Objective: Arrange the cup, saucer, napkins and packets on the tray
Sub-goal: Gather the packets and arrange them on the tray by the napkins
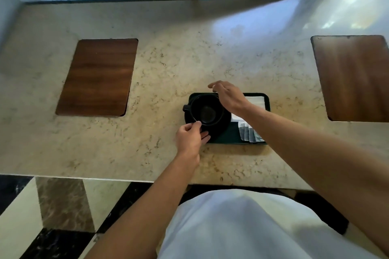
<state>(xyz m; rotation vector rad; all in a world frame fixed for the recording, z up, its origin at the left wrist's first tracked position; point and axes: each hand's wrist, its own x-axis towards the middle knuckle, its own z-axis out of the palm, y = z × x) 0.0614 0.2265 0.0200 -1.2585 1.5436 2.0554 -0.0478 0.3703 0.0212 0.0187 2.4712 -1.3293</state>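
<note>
The left hand [189, 139] has thumb and forefinger pinched on the near rim of the black cup [207, 111], while its other fingers curl under the near edge of the black saucer [219, 130] that carries the cup. Beyond those fingertips the cup stands upright, and its handle [186, 108] juts out to the left. The right hand [228, 96] hovers over the cup's far right rim, fingers loosely bent and slightly spread, gripping nothing; whether they touch the rim cannot be told. Under both hands lies the dark green tray [229, 135] on the marble counter [168, 59]. Right of the right hand's wrist lie white napkins [255, 101]; nearer, by the forearm, lie fanned packets [249, 132]. Farther out, wooden inlays [96, 76] flank the tray.
</note>
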